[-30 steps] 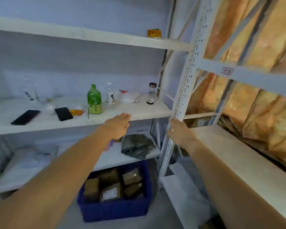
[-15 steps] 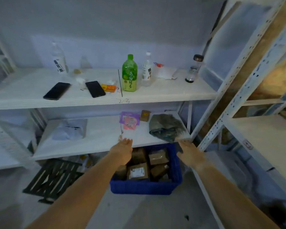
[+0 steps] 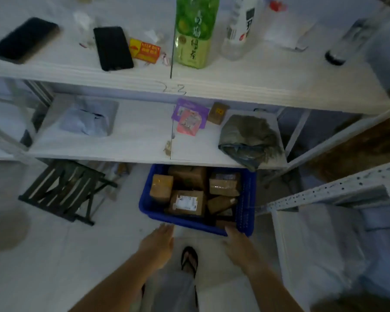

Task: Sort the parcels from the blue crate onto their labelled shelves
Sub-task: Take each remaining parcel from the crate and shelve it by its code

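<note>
A blue crate (image 3: pixel 245 199) stands on the floor, partly under the lower shelf (image 3: pixel 133 145). It holds several brown cardboard parcels; one with a white label (image 3: pixel 186 202) lies near the front. My left hand (image 3: pixel 159 240) hovers with straight fingers just in front of the crate's near left edge, holding nothing. My right hand (image 3: pixel 239 243) reaches toward the crate's near right corner, fingertips at the rim, also holding nothing. The upper shelf edge carries a handwritten mark "2-3" (image 3: pixel 175 88).
The lower shelf holds a grey mailer bag (image 3: pixel 88 118), purple and pink packets (image 3: pixel 189 117), a small brown box (image 3: pixel 218 113) and a dark green bag (image 3: pixel 249 138). Phones (image 3: pixel 113 48) and bottles (image 3: pixel 195 30) sit on the upper shelf. A black folded stool (image 3: pixel 65 190) is left; white racking (image 3: pixel 324 192) right.
The view has tilted down and closer to the crate. Both hands dropped from shelf height to the crate's near rim.
</note>
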